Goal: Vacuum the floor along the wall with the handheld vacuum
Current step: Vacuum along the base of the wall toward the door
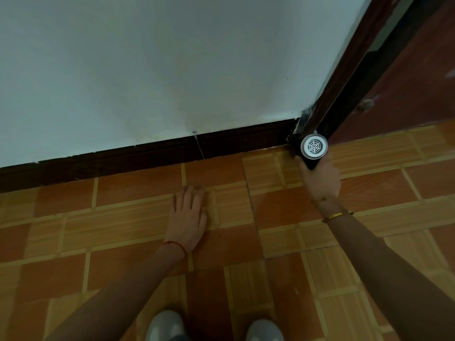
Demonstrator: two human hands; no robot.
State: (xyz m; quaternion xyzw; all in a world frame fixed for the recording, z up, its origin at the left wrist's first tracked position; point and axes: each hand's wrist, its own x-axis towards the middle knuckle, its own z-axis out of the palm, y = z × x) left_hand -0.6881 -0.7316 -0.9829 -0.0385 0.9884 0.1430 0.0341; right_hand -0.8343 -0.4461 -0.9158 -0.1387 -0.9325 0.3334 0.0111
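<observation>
**Dim, soft light with wide-angle bending**

The picture is dim and evenly lit, with no hard shadows or glare. The wall [147, 65] takes a cool grey-green cast, palest low near the skirting [147, 153] and duller toward the upper left. The floor tiles [138, 183] darken toward the bottom edge, where the forearms sit in shade (the shoes there look soft and smeared). The skirting bows and the door frame [344, 77] leans sharply. Fine detail is slightly soft throughout.

dk wood door frame [349, 70], reddish door [406, 77], grey shoes [167, 326]
</observation>
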